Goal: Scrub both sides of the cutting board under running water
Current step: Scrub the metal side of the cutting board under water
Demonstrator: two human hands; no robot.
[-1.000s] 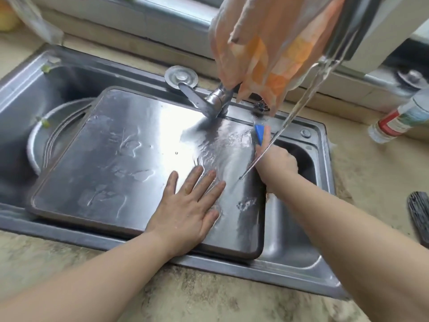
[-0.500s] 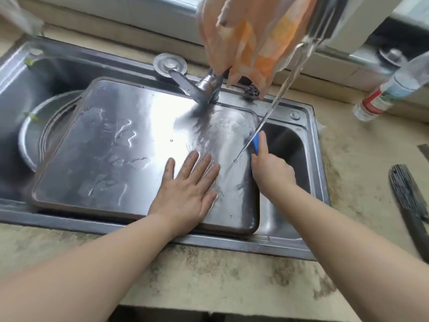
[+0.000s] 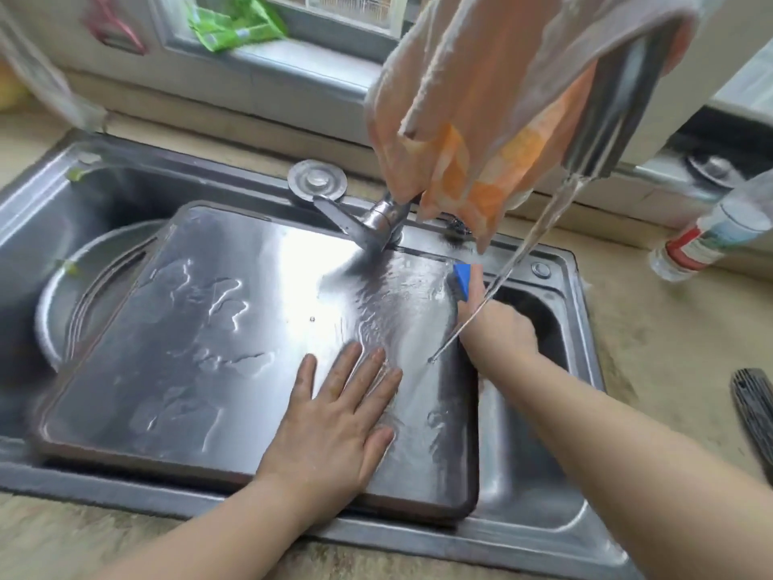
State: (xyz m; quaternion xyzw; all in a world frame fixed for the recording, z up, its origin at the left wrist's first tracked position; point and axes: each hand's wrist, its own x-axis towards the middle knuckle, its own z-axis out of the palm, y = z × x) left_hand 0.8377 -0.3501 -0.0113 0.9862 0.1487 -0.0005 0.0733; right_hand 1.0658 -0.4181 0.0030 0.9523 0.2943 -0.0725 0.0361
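Note:
A wet, shiny metal cutting board (image 3: 217,353) lies flat across the steel sink (image 3: 543,533). My left hand (image 3: 334,424) presses flat on the board's near right part, fingers spread. At the board's right edge, my right hand (image 3: 493,328) grips a blue scrubber (image 3: 462,278), its fingers curled over that edge. A thin stream of water (image 3: 493,295) falls from the faucet spout (image 3: 606,119) at the upper right and lands on the board just beside my right hand.
An orange cloth (image 3: 481,119) hangs over the spout. The faucet lever (image 3: 368,219) stands behind the board. A metal bowl (image 3: 75,295) sits under the board's left end. On the right counter are a bottle (image 3: 711,236) and a dark handle (image 3: 753,412).
My right hand with the blue scrubber slid toward me along the board's right edge, then back toward its far corner. My left hand stays flat on the board. The camera view shifted.

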